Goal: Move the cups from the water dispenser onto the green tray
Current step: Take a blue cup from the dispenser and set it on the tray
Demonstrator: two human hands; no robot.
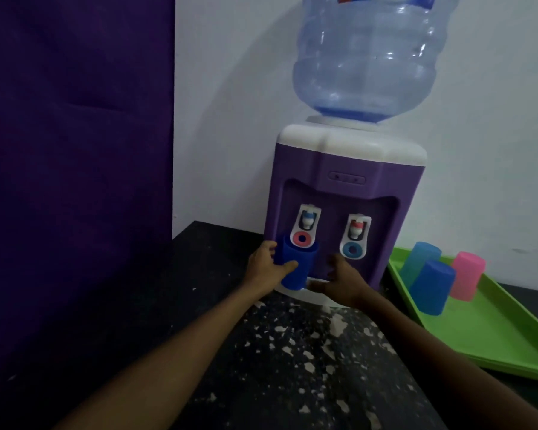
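**Left hand on dark blue cup at dispenser, three cups already on tray**

Purple panel (75,150) fills the left side, white wall (230,88) behind. Speckled dark counter (292,352) carries everything. Water dispenser (345,169): purple body, white top, clear blue bottle (367,57) upended on it, standing against the wall. Green tray (510,336) sits on the counter just right of the dispenser, near corner almost touching its base.

On the tray, three cups upside down, clustered at the far end: light blue cup (420,259) at back, blue cup (432,287) in front of it, pink cup (466,274) to the right.

Dark blue cup (292,265) stands upright under the left tap (305,228), on the dispenser's white ledge. Left hand (267,265) wraps it, thumb across the front, fingers round the far side, closed on it.

Right hand (342,280) is below the right tap (354,237), fingers loosely spread, holding nothing; fingertips at the ledge, contact can't be told.
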